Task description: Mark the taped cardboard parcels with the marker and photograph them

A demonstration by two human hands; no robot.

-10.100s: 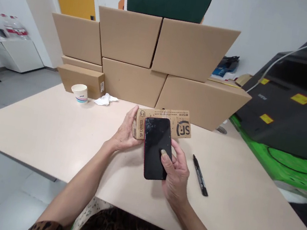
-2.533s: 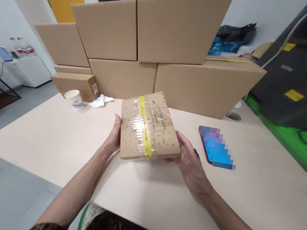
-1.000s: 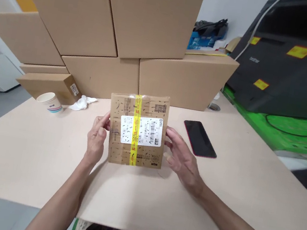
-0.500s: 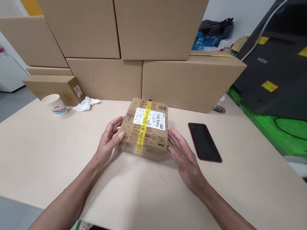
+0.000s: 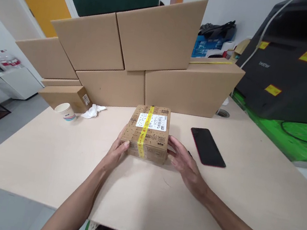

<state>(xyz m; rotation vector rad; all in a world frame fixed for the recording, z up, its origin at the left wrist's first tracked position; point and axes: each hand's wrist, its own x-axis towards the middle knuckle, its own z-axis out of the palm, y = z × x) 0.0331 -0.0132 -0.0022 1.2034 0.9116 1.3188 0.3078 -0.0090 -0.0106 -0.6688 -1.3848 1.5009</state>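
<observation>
While box [image 5: 153, 135] lies between grips [image 5: 114, 152] [image 5: 183, 160], label [image 5: 158, 123] up

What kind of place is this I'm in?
Probably an office or packing corner: large plain cardboard boxes are stacked on the table, a taped parcel bears a printed label, and a brother-branded machine is off to the right.

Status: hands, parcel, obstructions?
Left hand on parcel, left side; right hand at right side. Parcel label-up. Phone beyond right hand, clear of parcel.
</observation>
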